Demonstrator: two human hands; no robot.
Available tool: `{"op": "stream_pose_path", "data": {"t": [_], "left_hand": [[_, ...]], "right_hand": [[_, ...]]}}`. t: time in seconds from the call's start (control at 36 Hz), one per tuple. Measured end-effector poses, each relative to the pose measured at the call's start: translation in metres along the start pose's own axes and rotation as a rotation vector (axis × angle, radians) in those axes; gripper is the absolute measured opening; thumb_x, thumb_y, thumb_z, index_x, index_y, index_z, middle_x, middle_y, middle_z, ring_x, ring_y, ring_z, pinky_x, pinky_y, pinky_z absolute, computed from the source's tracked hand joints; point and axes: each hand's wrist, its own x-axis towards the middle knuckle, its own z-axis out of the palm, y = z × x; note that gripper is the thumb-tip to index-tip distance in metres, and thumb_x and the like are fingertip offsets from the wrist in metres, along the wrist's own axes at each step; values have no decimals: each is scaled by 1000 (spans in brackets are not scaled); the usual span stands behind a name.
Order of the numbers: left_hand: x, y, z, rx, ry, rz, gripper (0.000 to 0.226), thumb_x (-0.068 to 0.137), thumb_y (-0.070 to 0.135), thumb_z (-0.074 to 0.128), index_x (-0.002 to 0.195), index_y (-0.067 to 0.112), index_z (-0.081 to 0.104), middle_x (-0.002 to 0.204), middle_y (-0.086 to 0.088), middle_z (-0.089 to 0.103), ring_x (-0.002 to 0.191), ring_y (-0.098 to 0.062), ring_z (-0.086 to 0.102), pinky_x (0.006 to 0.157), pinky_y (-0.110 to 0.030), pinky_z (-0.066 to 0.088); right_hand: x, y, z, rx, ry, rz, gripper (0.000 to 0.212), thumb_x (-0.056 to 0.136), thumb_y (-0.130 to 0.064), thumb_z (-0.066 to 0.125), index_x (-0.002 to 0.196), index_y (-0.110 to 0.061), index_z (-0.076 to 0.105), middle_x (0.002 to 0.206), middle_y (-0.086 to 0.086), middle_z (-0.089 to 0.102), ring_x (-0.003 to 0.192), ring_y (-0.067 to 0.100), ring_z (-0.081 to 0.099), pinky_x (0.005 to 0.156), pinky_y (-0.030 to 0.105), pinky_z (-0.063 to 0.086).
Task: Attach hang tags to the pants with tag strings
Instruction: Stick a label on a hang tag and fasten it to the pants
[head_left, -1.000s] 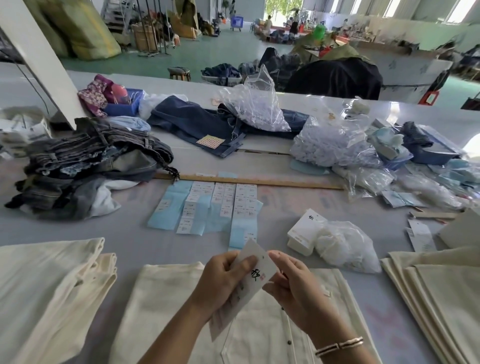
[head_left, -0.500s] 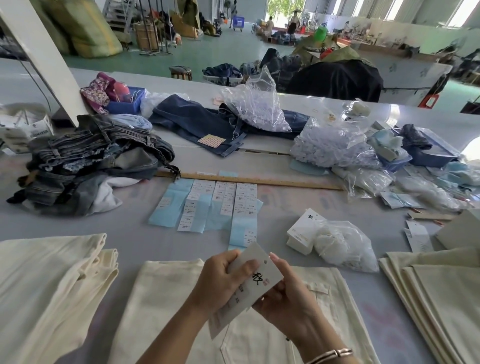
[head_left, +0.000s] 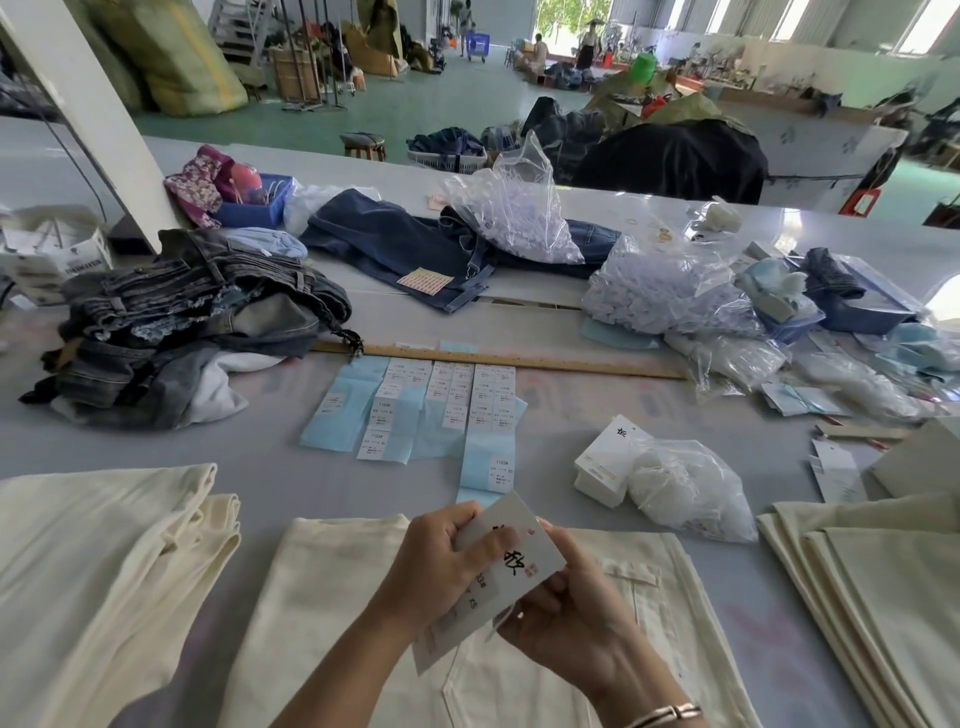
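Pants (head_left: 332, 623) sit bottom center, label sheets (head_left: 415, 410) behind them, ruler (head_left: 519, 361) further back, jeans pile (head_left: 182, 322) left.

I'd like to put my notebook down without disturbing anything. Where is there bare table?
Bare table lies between the sticker sheets and the white tag stack, below the wooden ruler. The right side by the plastic bags is crowded; the cream pants fill the front.

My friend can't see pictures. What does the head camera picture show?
Two hands, left hand and right hand, hold a white hang tag above cream pants on a gray table. Label sheets, jeans and plastic bags lie beyond.
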Motion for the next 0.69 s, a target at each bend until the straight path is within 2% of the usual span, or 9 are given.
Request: {"op": "stream_pose_path", "data": {"t": [0.08,0.19,0.36,0.5,0.56,0.61,0.69], "left_hand": [[0,0,-1,-2,15,0,63,67,72,61,77,10,62,74,4,71,62,-9,67,53,-24,53],[0,-1,-1,-14,14,-12,68,64,75,60,78,9,62,74,3,71,61,-10,67,54,-24,53],[-3,-1,0,-33,-16,-34,58,66,74,61,76,17,63,76,4,71,63,-10,67,55,-23,53],[-4,1,2,-57,-49,-46,46,68,71,63,73,26,64,75,5,71,63,-10,68,56,-22,53],[-5,3,2,-72,-66,-54,38,70,66,63,73,28,65,76,3,72,65,-12,68,58,-24,55],[-5,3,2,-92,-75,-67,38,72,62,65,75,24,66,78,-1,73,67,-16,69,61,-28,56],[-7,4,2,-86,-75,-46,25,79,50,65,78,25,67,79,-2,72,68,-13,68,61,-26,55]], "right_hand": [[1,0,-2,-32,0,-12,29,72,-23,66,53,-17,45,41,-5,25,33,9,22,52,23,30],[0,-1,-3,-178,33,-94,18,58,-26,72,52,-16,59,44,-6,24,37,7,22,53,24,31],[1,-2,-7,-252,18,-134,16,55,-25,75,53,-17,61,46,-5,24,39,8,22,51,24,28],[3,-2,-7,-293,13,-160,19,66,-29,68,52,-16,64,43,-5,31,36,7,30,47,22,32],[4,-2,-7,-293,9,-143,21,69,-33,66,60,-15,71,44,-3,41,37,7,39,50,23,36],[5,-2,-9,-286,2,-113,25,73,-36,65,72,-13,76,48,0,47,44,10,47,59,27,39],[7,-1,-11,-260,-9,-97,24,73,-34,68,82,-13,74,60,1,46,55,12,41,60,28,37]]}}
